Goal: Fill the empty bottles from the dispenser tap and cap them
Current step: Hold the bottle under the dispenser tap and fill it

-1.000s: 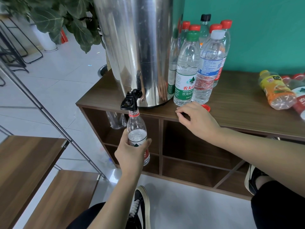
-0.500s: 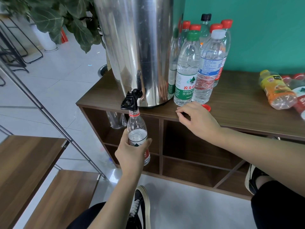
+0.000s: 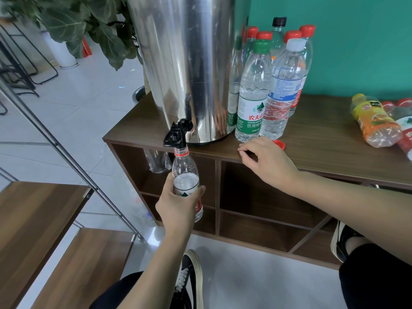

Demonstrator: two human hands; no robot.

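nothing is seen to have moved since the earlier frames. a clear plastic bottle [image 3: 186, 175], partly filled, is held by the left hand [image 3: 178, 205], fingers wrapped round it, its uncapped neck under the black tap [image 3: 176, 136] of the steel dispenser [image 3: 185, 63]. the right hand [image 3: 267, 160] rests on the wooden cabinet [image 3: 323, 139], fingers loosely curled, a red cap [image 3: 279, 143] just behind it. capped bottles [image 3: 267, 85] stand beside the dispenser.

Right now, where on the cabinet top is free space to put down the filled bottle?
Free: the bare wood between the standing bottles and the lying orange bottle, behind the loose red cap. Crowded: beside the dispenser and the far right edge.
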